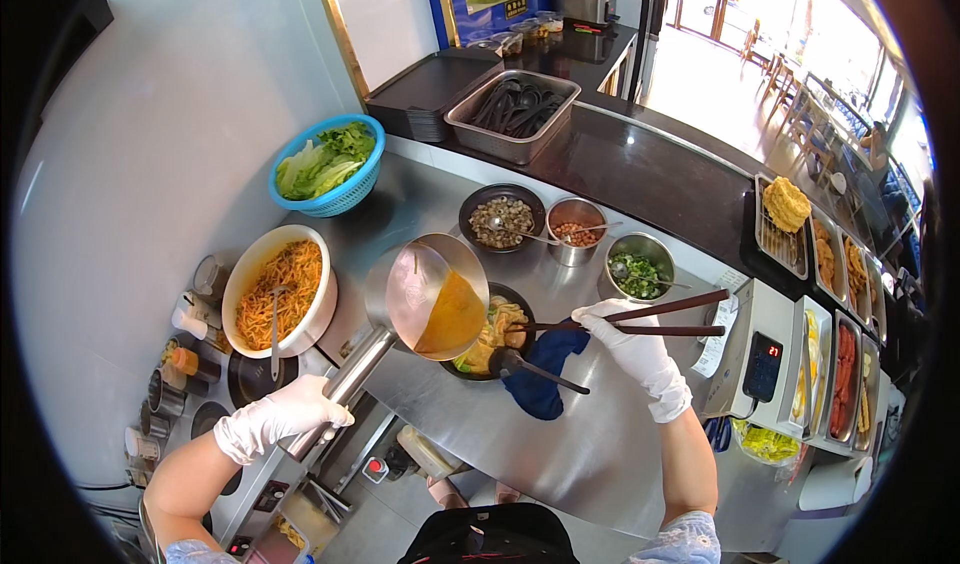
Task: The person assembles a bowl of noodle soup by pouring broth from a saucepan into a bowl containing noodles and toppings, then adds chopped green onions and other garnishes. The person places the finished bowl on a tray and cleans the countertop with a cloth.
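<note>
Head view, tilted silvery pan, orange broth inside

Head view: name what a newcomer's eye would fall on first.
Probably the shiny metal pot of orange-brown broth, tilted just left of the middle, its handle in the gloved left hand. Next, perhaps, the long dark chopsticks in the gloved right hand, right of the middle. Then the bright blue basket of leafy greens, at the upper left.
</note>
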Available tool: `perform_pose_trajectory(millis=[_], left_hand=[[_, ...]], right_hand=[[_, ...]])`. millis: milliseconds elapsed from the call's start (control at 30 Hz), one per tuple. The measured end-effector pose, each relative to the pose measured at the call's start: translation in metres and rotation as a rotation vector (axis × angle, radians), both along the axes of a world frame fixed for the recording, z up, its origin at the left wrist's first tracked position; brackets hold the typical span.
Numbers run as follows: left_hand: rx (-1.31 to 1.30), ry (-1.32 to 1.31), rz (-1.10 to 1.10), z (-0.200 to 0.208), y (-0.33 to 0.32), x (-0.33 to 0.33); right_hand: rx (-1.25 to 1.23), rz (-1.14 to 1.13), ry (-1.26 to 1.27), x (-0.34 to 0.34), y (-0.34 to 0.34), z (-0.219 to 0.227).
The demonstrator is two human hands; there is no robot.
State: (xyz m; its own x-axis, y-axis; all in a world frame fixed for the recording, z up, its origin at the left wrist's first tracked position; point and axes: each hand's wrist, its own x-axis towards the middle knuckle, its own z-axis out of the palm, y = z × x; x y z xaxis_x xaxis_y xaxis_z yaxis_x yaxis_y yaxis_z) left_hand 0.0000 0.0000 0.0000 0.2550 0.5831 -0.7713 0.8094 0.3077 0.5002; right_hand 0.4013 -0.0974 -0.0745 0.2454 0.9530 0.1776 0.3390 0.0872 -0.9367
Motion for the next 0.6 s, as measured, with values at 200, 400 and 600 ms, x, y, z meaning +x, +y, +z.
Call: perform_pose_trajectory(millis=[200, 400, 600], left_hand=[[-0.004, -0.015, 0.012, 0.002, -0.005, 0.001], [0.016, 0.025, -0.005, 0.008, -0.003, 0.003], [0.012, -0.018, -0.001, 0.009, -0.003, -0.005]], right_hand=[[0.164, -0.070, 0.200, -0.021, 0.004, 0.026], [0.413, 0.076, 0.274, -0.065, 0.063, 0.007], [0.293, 0.070, 0.180, -0.062, 0.065, -0.006]])
